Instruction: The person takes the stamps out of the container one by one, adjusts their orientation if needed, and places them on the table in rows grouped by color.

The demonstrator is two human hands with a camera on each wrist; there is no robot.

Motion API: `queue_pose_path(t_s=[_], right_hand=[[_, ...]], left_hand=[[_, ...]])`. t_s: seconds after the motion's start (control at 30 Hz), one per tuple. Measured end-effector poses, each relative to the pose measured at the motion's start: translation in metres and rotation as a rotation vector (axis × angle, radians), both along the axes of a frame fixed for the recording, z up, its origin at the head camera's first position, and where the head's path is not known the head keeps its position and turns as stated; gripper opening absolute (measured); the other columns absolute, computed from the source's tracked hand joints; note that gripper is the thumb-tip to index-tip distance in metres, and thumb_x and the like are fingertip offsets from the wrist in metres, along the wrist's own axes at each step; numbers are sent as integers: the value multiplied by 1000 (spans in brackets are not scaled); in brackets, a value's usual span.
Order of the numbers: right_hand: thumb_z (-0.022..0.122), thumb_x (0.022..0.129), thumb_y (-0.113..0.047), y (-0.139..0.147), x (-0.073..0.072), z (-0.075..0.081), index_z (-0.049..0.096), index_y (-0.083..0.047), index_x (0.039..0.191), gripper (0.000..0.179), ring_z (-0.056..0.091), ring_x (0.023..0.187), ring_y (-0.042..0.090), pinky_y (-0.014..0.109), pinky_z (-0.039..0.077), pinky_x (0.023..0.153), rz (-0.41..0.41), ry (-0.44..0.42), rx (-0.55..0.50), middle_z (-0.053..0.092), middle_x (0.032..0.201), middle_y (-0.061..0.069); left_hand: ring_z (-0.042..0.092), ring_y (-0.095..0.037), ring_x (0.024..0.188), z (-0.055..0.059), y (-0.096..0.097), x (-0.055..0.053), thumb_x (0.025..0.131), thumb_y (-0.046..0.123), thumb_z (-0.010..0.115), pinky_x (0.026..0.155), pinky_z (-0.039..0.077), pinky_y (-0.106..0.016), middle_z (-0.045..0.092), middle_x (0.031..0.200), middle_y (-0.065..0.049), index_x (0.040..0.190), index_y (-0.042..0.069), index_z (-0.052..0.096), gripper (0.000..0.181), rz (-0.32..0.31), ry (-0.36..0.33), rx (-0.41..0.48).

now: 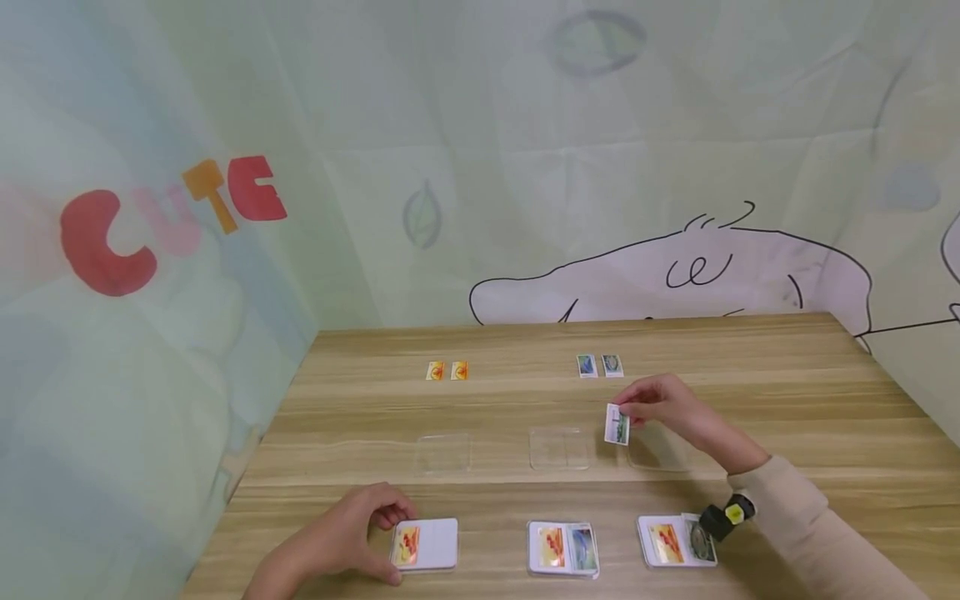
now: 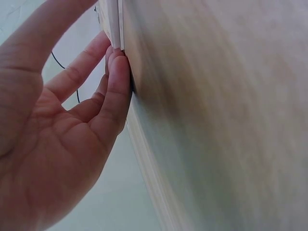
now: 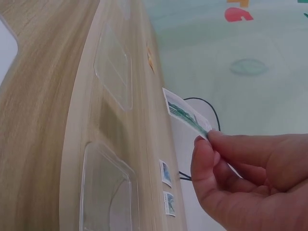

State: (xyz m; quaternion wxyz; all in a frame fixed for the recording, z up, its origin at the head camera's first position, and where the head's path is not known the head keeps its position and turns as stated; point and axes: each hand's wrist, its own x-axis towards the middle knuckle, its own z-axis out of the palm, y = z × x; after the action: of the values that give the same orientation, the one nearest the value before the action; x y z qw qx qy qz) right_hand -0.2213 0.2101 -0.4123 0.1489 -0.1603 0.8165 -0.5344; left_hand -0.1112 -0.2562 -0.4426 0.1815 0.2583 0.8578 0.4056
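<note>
My right hand (image 1: 667, 408) pinches a small stamp-like picture card (image 1: 617, 425) with a white border and a green landscape between thumb and fingertips. It is held above the wooden table, also seen in the right wrist view as a tilted card (image 3: 185, 113). At the front left, my left hand (image 1: 352, 529) grips the left side of a flat white case (image 1: 437, 546), thumb at the near corner and fingers at the far one. An orange picture lies on that case's left half. In the left wrist view, fingertips (image 2: 120, 72) touch the case's edge.
A middle case (image 1: 558, 573) and a right case (image 1: 663, 565) each bear two pictures. Behind them lie clear plastic lids (image 1: 442, 454). Farther back are two orange cards (image 1: 435, 371) and two bluish cards (image 1: 587, 366). A printed curtain (image 1: 450, 167) stands behind the table.
</note>
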Motion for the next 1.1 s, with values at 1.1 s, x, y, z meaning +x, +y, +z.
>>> queue_pose_path(t_s=[1.1], right_hand=[[62, 96, 0, 29, -14, 4, 66, 13, 111, 20, 61, 83, 18, 35, 57, 76, -25, 33, 41, 69, 101, 15]], left_hand=[[58, -9, 89, 0, -1, 1, 66, 28, 94, 80, 52, -28, 64, 102, 3, 108, 9, 66, 54, -18, 8, 28]])
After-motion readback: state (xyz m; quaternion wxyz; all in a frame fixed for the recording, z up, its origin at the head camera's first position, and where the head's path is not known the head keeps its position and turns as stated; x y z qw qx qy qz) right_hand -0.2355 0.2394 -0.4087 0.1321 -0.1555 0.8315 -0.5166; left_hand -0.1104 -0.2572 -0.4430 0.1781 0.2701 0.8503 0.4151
